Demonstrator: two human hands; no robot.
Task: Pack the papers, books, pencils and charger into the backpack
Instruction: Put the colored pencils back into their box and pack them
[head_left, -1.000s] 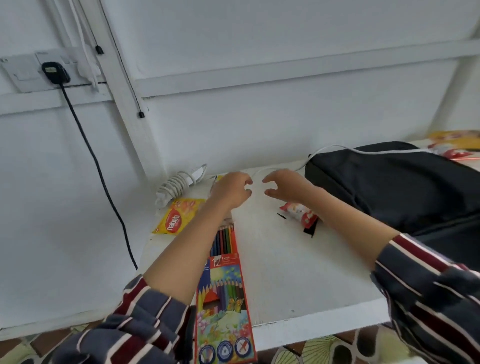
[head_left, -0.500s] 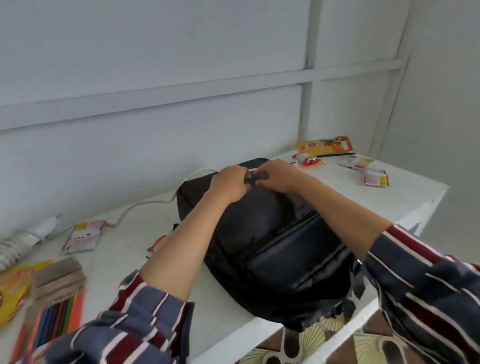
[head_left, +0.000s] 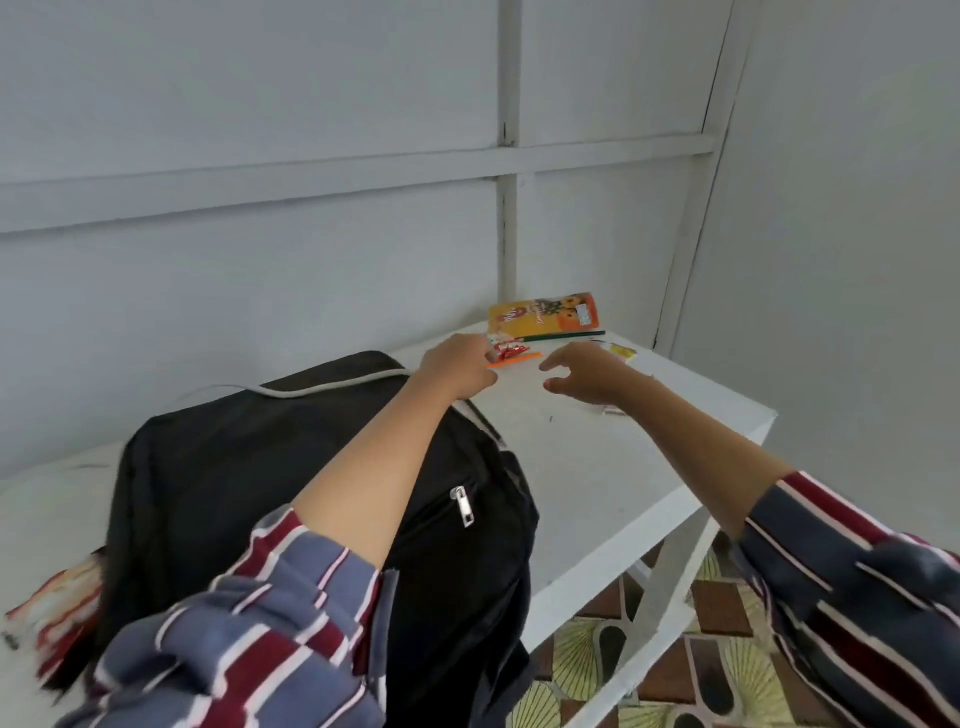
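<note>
Backpack (head_left: 249, 467) lies flat, lengthwise leftward.

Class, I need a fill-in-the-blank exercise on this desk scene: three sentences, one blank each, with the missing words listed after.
1. The backpack lying on the white table is ____ in colour.
2. The left hand reaches over the backpack toward a loose ____ pencil.
3. The yellow-orange packet lies near the table's far edge, with a ____ pencil in front of it.

Missing words: black; orange; green
</note>
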